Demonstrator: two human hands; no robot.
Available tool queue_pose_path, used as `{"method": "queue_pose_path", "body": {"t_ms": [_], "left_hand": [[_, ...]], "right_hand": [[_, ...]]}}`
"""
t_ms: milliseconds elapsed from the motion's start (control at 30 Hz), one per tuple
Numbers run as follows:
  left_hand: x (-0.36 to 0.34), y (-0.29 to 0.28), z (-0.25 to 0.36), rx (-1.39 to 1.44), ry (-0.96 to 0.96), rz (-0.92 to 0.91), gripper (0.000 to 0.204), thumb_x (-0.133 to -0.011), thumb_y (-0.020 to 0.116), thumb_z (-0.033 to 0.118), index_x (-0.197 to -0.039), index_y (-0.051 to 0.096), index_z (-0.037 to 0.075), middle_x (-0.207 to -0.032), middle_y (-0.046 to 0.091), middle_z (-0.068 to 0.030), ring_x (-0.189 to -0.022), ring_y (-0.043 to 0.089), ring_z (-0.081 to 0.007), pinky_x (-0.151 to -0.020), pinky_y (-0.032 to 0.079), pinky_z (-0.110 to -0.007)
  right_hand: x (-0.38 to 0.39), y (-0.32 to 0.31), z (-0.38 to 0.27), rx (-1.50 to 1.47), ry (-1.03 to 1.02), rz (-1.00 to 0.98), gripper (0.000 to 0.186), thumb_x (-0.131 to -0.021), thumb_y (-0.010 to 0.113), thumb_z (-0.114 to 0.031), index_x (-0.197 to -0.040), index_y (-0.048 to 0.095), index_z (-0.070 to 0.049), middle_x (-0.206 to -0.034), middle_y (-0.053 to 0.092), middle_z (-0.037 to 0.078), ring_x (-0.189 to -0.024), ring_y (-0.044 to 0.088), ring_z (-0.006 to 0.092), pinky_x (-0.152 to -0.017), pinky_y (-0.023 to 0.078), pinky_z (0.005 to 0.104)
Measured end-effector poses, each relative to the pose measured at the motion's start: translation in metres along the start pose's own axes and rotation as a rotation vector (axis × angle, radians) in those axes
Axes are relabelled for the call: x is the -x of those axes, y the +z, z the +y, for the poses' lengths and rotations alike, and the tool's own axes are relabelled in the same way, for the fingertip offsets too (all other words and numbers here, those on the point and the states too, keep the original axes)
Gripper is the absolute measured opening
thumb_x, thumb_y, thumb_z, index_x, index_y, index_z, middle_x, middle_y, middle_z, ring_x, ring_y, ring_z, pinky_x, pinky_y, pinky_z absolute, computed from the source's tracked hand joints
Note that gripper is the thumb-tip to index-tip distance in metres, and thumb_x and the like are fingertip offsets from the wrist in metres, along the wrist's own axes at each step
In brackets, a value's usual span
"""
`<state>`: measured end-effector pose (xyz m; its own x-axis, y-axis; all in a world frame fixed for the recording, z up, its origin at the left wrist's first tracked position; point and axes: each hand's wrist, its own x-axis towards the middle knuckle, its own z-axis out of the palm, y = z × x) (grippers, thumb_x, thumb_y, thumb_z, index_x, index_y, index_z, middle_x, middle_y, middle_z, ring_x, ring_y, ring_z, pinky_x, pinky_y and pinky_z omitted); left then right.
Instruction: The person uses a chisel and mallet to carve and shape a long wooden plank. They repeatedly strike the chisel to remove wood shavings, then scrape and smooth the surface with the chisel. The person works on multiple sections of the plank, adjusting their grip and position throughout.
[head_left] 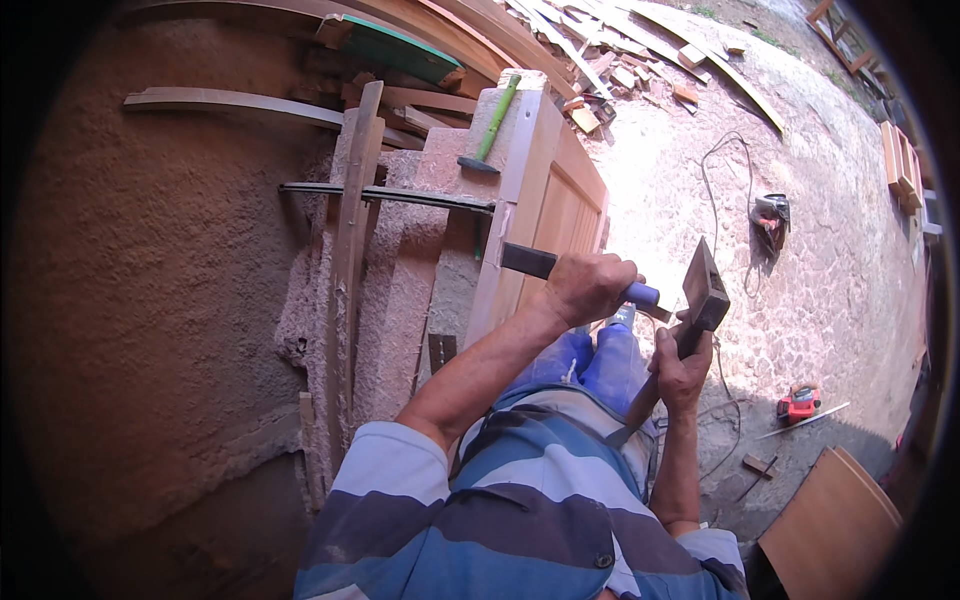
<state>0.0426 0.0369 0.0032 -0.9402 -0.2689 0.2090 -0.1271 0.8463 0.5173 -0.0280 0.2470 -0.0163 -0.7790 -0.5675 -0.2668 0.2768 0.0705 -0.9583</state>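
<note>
Chisel [530, 261] at the wooden door's [535, 170] edge: from my remote seat I see the left hand [592, 288] curled around it; right of the door, the right hand [684, 370] wraps a mallet [706, 290].

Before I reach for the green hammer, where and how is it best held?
Grip the green hammer at mid-handle, probably from above: it lies with its head toward you, its slim handle pointing away, its upper side uncovered. Your left hand holds the chisel, your right hand the mallet, so free one first.
</note>
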Motion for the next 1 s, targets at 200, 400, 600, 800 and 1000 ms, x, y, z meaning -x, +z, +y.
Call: {"method": "queue_pose_path", "body": {"t_ms": [200, 400, 600, 800, 1000], "left_hand": [[0.001, 0.003, -0.004, -0.069, -0.017, -0.063, 0.027, -0.090, 0.075, 0.027, -0.073, 0.061, 0.010, -0.066, 0.064, -0.0091, -0.061, 0.068, -0.0286, -0.053, 0.053, -0.041], [0.008, 0.008, -0.008, -0.032, 0.016, -0.035, 0.016, -0.087, 0.074, 0.025, -0.081, 0.068, 0.012, -0.066, 0.065, -0.0087, -0.061, 0.069, -0.0275, -0.053, 0.053, -0.041], [0.011, 0.007, -0.011, -0.067, 0.050, -0.091, 0.012, -0.088, 0.071, 0.023, -0.081, 0.068, 0.014, -0.067, 0.064, -0.0066, -0.062, 0.069, -0.0269, -0.054, 0.053, -0.041], [0.015, 0.013, -0.014, -0.079, 0.020, -0.138, 0.008, -0.085, 0.071, 0.022, -0.083, 0.067, 0.015, -0.070, 0.065, -0.0062, -0.067, 0.070, -0.0263, -0.057, 0.053, -0.041], [0.005, -0.028, -0.004, -0.104, -0.018, -0.219, 0.009, -0.086, 0.069, 0.019, -0.083, 0.063, 0.013, -0.073, 0.067, -0.0096, -0.068, 0.070, -0.0315, -0.058, 0.054, -0.044]], "right_hand": [[-0.003, 0.006, 0.012, 0.247, -0.082, -0.173, 0.036, -0.092, 0.068, -0.006, -0.125, 0.056, -0.005, -0.071, 0.054, -0.001, -0.060, 0.052, 0.0103, -0.056, 0.044, 0.0281], [0.004, 0.009, 0.023, -0.074, -0.017, -0.018, 0.029, -0.094, 0.066, -0.004, -0.119, 0.052, -0.001, -0.073, 0.054, -0.001, -0.055, 0.054, 0.0076, -0.049, 0.045, 0.0244], [0.007, 0.005, 0.031, 0.109, 0.055, -0.025, 0.030, -0.095, 0.066, -0.005, -0.121, 0.053, 0.000, -0.074, 0.056, 0.000, -0.058, 0.056, 0.0093, -0.055, 0.047, 0.0256], [0.007, 0.007, 0.037, 0.214, -0.039, -0.182, 0.031, -0.091, 0.069, -0.007, -0.118, 0.056, -0.003, -0.076, 0.054, 0.000, -0.067, 0.053, 0.0126, -0.062, 0.046, 0.0301], [0.008, -0.007, 0.032, 0.194, 0.000, -0.126, 0.031, -0.091, 0.069, -0.006, -0.119, 0.055, -0.003, -0.072, 0.057, -0.001, -0.062, 0.056, 0.0100, -0.058, 0.046, 0.0271]]}}
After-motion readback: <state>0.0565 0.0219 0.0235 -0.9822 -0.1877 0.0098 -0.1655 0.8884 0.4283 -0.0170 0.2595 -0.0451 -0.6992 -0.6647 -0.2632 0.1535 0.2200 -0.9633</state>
